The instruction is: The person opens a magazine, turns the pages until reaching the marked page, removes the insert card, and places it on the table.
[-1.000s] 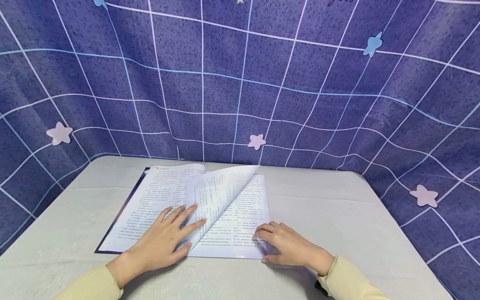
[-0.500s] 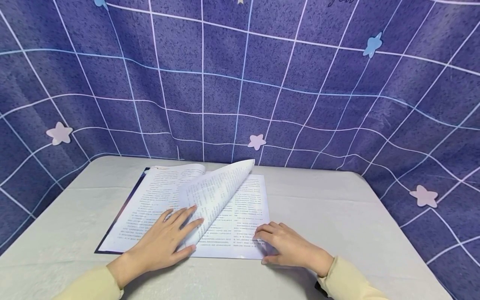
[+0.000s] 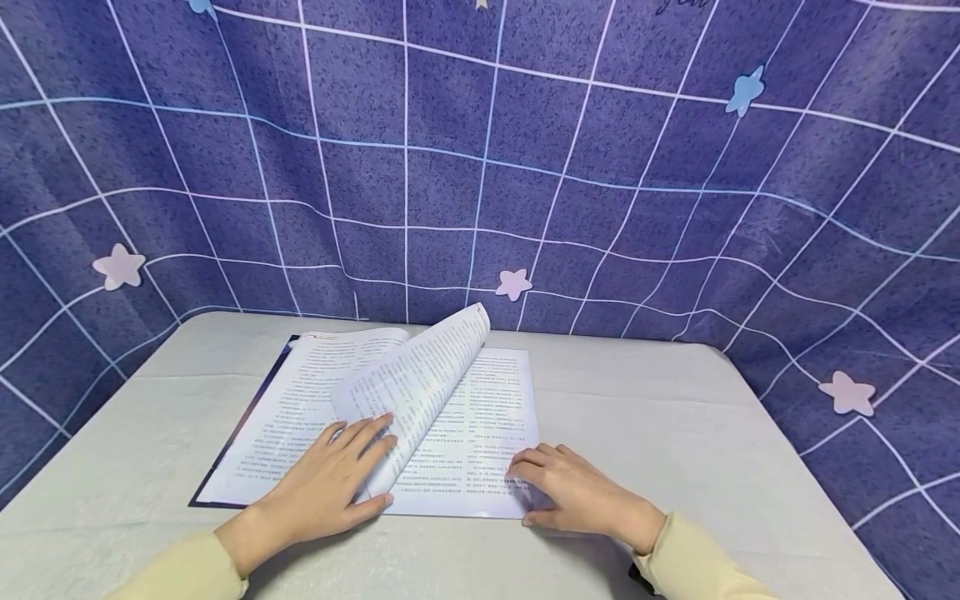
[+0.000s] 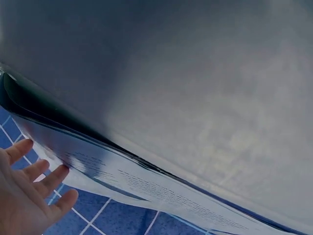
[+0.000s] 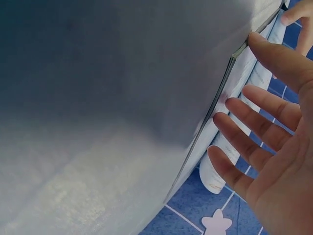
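Observation:
An open book (image 3: 495, 433) with printed text lies on the table, its dark cover edge showing along the left side. One page (image 3: 423, 367) stands partly lifted and curls over toward the left, its far corner raised. My left hand (image 3: 322, 479) lies with spread fingers on the left part of the book and on the lower part of that curling page. At the lower right corner of the book rests my right hand (image 3: 577, 492), fingers loosely bent on the right page and thumb at the book's near edge. In the right wrist view its fingers (image 5: 259, 125) are spread along the book's edge.
The book lies on a table under a pale cloth (image 3: 637, 408). Behind the table hangs a blue curtain (image 3: 360, 183) with a white grid and star shapes. A small dark object (image 3: 643, 575) shows under the right sleeve.
The lifted page has curled further to the left, its far corner shifting left and rising. My left hand's fingers have shifted slightly over the page. The right hand has barely moved.

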`<state>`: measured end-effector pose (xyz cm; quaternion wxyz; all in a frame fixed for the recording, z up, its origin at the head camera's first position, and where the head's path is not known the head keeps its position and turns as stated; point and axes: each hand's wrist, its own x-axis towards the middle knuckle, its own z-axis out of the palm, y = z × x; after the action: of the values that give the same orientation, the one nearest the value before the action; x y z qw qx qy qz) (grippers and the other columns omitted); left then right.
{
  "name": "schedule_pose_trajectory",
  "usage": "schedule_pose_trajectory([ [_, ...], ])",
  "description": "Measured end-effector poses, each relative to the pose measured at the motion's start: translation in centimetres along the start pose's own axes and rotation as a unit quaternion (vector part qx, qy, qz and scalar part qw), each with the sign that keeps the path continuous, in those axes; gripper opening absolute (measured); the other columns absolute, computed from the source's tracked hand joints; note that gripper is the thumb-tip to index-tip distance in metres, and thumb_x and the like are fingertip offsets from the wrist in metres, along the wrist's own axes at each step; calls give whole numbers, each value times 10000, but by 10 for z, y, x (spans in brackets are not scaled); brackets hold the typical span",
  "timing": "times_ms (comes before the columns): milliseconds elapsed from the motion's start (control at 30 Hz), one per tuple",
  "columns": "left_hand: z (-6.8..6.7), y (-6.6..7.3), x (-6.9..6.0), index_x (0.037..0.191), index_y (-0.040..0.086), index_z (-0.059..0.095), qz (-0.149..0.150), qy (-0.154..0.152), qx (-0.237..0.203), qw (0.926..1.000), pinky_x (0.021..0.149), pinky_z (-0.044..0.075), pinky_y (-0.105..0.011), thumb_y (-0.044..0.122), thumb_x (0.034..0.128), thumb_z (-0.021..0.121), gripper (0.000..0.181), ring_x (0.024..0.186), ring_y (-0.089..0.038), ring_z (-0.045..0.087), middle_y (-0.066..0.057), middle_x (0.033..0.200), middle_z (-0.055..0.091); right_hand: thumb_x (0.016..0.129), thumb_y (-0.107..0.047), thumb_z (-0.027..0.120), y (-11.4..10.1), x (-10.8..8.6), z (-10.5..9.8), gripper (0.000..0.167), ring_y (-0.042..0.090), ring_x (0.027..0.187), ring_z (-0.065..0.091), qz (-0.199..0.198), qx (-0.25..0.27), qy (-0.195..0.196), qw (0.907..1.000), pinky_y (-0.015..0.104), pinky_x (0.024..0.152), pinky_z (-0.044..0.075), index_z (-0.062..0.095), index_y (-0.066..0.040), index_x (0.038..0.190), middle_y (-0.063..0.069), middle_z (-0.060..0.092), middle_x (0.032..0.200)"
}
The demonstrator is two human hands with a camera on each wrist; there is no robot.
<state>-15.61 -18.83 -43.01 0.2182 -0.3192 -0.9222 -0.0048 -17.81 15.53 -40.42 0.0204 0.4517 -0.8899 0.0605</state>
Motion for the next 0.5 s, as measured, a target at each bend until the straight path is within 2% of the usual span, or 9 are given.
schedule_pose_trajectory([
  [133, 0, 0, 0, 1283, 126, 498, 34, 98, -43, 9999, 932, 368, -487, 525, 776, 569, 649, 1162, -290, 482, -119, 1371, 443, 724, -373, 719, 0, 0, -1, 477, 133, 1037, 544, -6, -4, -17, 10000, 331, 851, 447, 602, -162, 1135, -38, 595, 1145],
  [300, 0, 0, -1, 1307, 208, 500, 111, 250, -98, 9996, 893, 376, -467, 476, 764, 591, 613, 1105, -286, 502, -122, 1352, 459, 740, -368, 707, -1, 0, -4, 412, 112, 979, 557, -89, -23, 62, 9999, 303, 811, 448, 621, -167, 1089, -49, 618, 1082],
  [500, 1, 0, -2, 1304, 278, 505, 72, 222, -75, 9997, 884, 377, -478, 455, 774, 591, 566, 1076, -305, 508, -132, 1366, 444, 748, -327, 694, -1, 0, -5, 316, 69, 885, 546, -264, -53, 213, 9994, 249, 758, 432, 639, -182, 1023, -70, 628, 1016],
])
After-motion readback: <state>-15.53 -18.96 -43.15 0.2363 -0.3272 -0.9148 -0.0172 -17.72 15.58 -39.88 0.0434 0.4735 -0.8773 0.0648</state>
